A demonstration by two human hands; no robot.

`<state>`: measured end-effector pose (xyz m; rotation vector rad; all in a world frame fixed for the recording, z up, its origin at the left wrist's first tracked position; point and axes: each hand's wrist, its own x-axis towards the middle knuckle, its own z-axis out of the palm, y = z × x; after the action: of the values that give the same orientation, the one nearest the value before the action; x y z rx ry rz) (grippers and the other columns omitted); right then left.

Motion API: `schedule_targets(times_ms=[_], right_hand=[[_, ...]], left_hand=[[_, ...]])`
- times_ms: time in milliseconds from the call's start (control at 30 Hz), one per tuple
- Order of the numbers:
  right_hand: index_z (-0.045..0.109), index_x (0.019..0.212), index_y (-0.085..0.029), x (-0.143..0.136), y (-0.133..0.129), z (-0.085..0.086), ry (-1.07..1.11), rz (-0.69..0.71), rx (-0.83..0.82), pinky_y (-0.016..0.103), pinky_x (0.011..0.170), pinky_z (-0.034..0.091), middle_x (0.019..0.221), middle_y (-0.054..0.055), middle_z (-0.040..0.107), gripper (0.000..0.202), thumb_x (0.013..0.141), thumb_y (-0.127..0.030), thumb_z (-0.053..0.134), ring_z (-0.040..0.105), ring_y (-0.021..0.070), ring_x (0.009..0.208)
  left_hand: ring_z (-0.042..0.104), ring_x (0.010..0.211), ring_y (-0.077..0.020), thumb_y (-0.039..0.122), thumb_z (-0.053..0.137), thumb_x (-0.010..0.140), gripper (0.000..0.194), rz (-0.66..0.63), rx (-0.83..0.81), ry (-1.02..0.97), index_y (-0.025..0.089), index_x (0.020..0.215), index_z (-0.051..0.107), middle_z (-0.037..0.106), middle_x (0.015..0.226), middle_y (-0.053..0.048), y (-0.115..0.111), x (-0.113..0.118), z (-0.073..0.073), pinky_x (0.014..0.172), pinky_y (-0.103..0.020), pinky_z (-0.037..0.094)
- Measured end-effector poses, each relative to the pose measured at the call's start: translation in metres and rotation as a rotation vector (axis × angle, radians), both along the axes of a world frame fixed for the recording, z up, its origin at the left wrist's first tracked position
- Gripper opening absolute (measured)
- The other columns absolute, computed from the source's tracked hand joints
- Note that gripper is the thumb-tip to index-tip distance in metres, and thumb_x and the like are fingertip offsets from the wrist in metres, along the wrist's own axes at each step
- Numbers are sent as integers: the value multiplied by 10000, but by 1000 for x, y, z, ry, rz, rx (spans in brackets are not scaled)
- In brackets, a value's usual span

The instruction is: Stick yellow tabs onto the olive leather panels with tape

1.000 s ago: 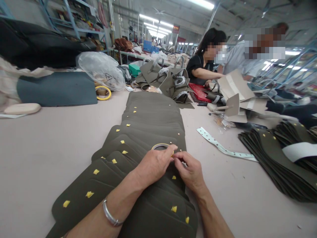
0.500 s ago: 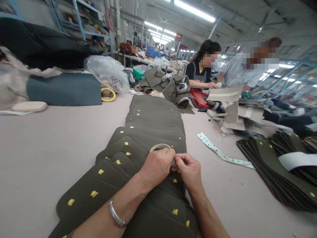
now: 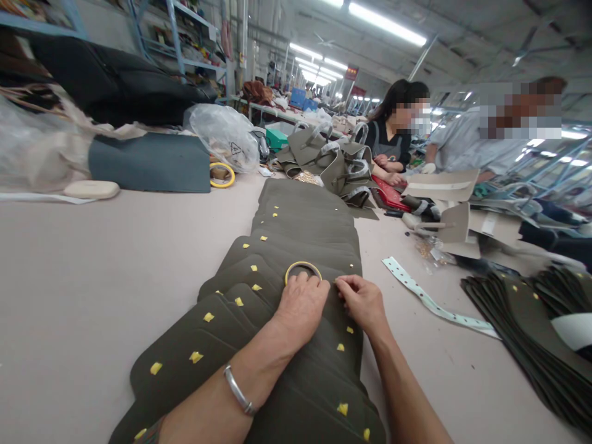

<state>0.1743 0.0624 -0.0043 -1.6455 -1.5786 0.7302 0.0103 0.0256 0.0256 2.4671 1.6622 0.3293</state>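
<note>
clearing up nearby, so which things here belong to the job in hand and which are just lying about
In use:
yellow tape roll in the left hand
dark olive panels beneath the roll
yellow tape pieces on the panels

Probably just lying about:
second yellow tape roll
blue-grey sheet
transparent plastic bag
dotted pale strip

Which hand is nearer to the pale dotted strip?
Right. The right hand is beside the dotted strip, not touching it; the left hand is farther away, on the tape roll.

Bright, diffuse light from overhead tube lamps [image 3: 387, 24] (harsh white glare), with distortion toward the edges.
</note>
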Motion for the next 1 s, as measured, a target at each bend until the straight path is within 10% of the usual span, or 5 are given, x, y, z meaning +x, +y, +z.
schedule_targets(times_ms=[300, 500, 1000], right_hand=[[689, 754, -202, -13, 9, -5, -352, -13, 141, 334, 683, 460, 711, 59, 708, 207, 782, -325, 525, 647, 219, 669], [593, 1081, -167, -5, 2, -11, -207, -49, 122, 300, 608, 495, 634, 5, 678, 325, 836, -359, 501, 657, 190, 572], [666, 779, -199, -13, 2, -12, -541, 14, 276, 266, 643, 417, 726, 41, 686, 230, 872, -299, 482, 622, 175, 670]], left_hand=[[575, 946, -258, 83, 353, 908, 232, -91, -11, -15, 157, 928, 572, 650, 940, -85, 4, -5, -1, 862, -430, 440], [595, 934, -262, 74, 382, 882, 212, -53, -45, 1, 161, 964, 557, 653, 945, -91, 1, -6, 1, 830, -420, 464], [638, 869, -218, 133, 367, 938, 207, -58, -15, -174, 177, 1010, 556, 650, 947, -60, 1, -8, -2, 765, -341, 518]])
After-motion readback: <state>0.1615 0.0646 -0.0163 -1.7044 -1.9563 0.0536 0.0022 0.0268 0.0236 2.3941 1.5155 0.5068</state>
